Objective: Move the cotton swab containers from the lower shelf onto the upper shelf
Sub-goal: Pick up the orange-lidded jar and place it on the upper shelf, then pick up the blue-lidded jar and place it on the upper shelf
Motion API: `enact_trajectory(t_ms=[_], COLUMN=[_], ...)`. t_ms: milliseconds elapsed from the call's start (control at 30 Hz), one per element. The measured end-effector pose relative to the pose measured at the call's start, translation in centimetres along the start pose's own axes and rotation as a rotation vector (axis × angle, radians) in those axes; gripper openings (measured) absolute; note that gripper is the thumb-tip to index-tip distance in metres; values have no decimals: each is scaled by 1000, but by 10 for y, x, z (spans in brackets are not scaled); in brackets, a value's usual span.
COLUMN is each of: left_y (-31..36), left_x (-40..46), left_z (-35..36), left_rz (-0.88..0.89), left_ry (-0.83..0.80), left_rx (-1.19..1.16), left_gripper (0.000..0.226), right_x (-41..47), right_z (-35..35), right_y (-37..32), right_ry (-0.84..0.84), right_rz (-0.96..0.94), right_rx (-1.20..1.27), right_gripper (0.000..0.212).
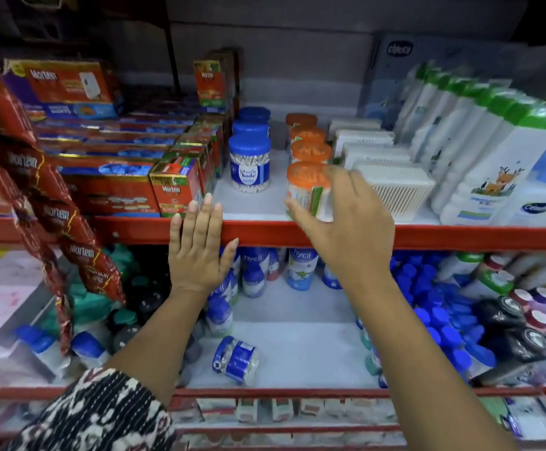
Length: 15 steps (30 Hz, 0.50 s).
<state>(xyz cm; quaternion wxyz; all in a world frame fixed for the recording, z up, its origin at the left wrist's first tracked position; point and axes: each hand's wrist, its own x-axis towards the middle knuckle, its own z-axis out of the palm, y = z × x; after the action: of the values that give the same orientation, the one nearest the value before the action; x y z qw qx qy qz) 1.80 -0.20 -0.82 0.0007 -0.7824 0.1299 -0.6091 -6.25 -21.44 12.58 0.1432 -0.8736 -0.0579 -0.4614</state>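
An orange-lidded cotton swab container (309,190) stands at the front edge of the upper shelf (252,205). My right hand (346,222) wraps it, thumb on its left and fingers on its right. Behind it runs a row of three more orange-lidded containers (310,150). To the left stands a row of three blue-lidded swab containers (250,164). One blue-lidded container (236,360) lies on its side on the lower shelf (297,333). My left hand (198,245) rests flat against the red shelf edge (265,232), fingers apart, holding nothing.
Red Mortein boxes (174,187) fill the upper shelf's left; square swab boxes (395,187) and white bottles (493,177) crowd its right. Hanging red sachet strips (47,203) dangle at the left. Nycil bottles (302,268) and blue-capped bottles (437,307) surround the lower shelf's middle.
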Motion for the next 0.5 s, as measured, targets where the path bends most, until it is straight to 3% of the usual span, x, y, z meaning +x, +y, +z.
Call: enact_trajectory(t_ms=[67,133,233,400,500], left_y=[0,0,0,1,0], left_x=[-2,-2,-2,-2,-2], left_z=[0,0,0,-1,-1], left_rz=[-6,-6,-9,-15,-21], left_ry=[-4,-9,-16,-29,-31], left_rx=[10,21,19,18,5], left_gripper=[58,58,58,57,56], right_x=[-36,-76,-135,-190,-202], right_z=[7,25,60,110,130], right_y=[-4,-6,-1,-2,-8], right_ry=[92,32,-256,-925,-1156], right_rz=[-91,-125,-38,134,130], right_rx=[67,160,289,385,362], right_gripper=[41,33,31,51,66])
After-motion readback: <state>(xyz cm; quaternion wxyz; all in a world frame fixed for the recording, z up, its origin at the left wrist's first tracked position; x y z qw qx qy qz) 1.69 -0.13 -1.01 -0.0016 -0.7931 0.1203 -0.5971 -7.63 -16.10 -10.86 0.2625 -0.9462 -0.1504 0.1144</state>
